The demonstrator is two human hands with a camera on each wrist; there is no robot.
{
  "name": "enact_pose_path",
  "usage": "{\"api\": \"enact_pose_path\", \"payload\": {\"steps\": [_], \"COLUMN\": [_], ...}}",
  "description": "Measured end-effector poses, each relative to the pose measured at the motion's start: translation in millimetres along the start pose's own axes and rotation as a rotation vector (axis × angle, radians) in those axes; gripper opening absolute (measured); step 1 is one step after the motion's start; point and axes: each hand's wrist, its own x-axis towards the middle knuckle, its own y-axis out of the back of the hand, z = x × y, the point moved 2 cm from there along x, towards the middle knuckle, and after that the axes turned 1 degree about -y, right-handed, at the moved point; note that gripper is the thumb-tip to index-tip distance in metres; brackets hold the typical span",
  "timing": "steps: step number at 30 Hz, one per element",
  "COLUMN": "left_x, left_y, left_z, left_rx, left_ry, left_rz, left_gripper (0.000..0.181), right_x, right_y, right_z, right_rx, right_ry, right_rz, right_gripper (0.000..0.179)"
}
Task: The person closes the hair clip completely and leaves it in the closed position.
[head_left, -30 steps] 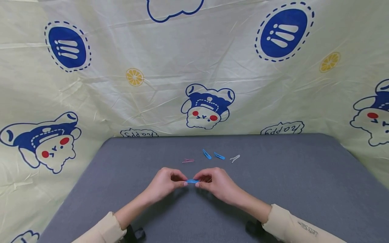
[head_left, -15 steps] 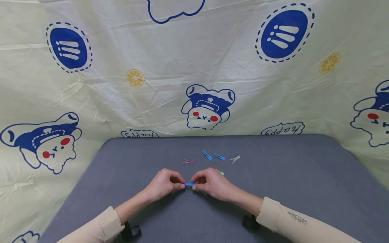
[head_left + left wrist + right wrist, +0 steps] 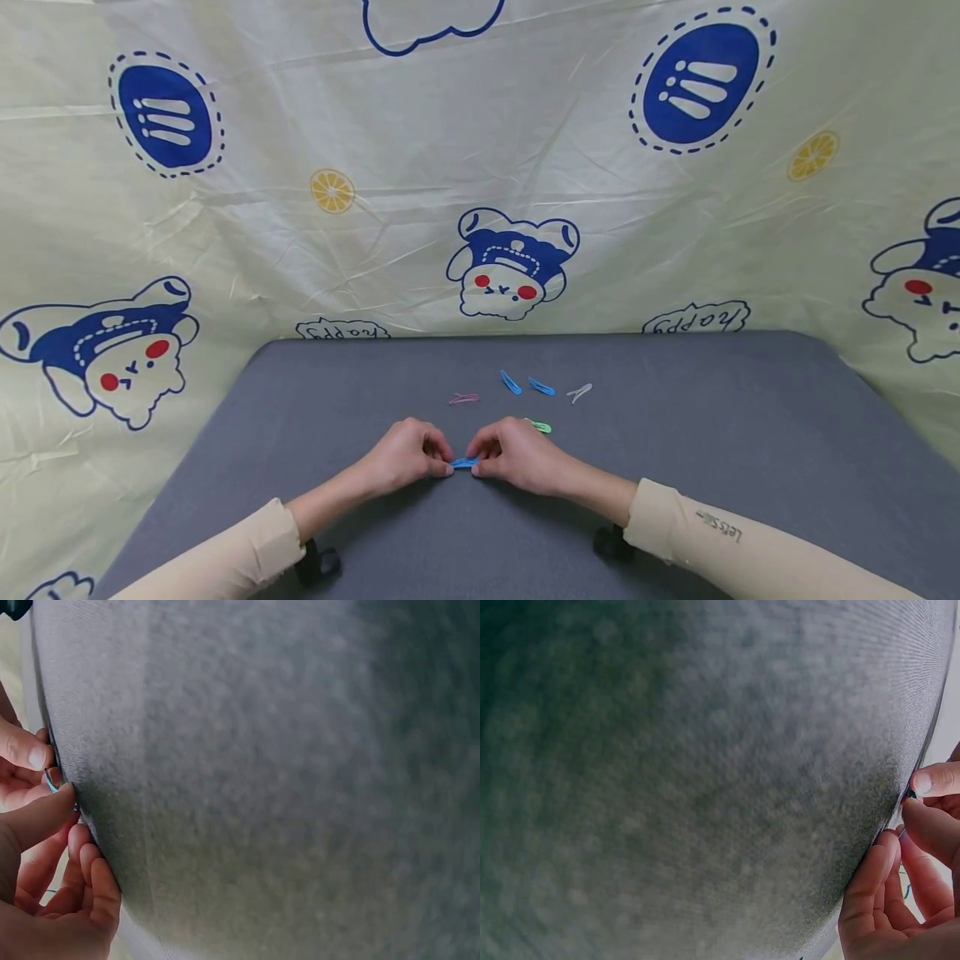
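Between the two hands, low over the table, is a blue snap hair clip [image 3: 464, 462]. My left hand [image 3: 405, 456] pinches its left end with thumb and fingers. The right hand [image 3: 520, 455] pinches the other end, so only the clip's middle shows. Just beyond the right hand lies a green hair clip [image 3: 540, 426], partly covered by that hand. In the left wrist view, a sliver of the blue clip [image 3: 51, 780] shows between the fingertips. Fingers hide most of it in the right wrist view.
Farther back on the grey table [image 3: 712, 433] lie a pink hair clip [image 3: 463, 398], a blue clip [image 3: 510, 382], another blue clip [image 3: 542, 386] and a white clip [image 3: 580, 392]. A printed curtain [image 3: 405, 250] hangs behind the table's far edge.
Both hands have moved a little toward the person and to the left, holding the blue hair clip. The green clip has come into view behind the right hand.
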Motion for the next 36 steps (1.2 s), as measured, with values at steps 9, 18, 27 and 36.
{"api": "enact_pose_path", "payload": {"steps": [9, 18, 27, 36], "left_x": [-1.1, 0.2, -1.7, -0.1], "left_y": [0.0, -0.4, 1.3, 9.6], "left_z": [1.0, -2.1, -4.3, -6.1], "left_rx": [0.025, 0.001, -0.114, -0.138], "left_ry": [-0.028, -0.02, 0.007, 0.022], "left_rz": [-0.007, -0.02, -0.012, 0.021], "left_gripper": [0.008, 0.009, 0.007, 0.006], "right_x": [0.5, 0.5, -2.4, -4.2], "right_y": [-1, -1, 3, 14], "right_z": [-3, -2, 2, -1], "right_rx": [-0.008, 0.008, 0.116, 0.111], "right_ry": [0.006, 0.018, 0.016, -0.021], "right_rz": [-0.008, -0.014, -0.023, 0.042], "right_gripper": [0.009, 0.01, 0.012, 0.014]}}
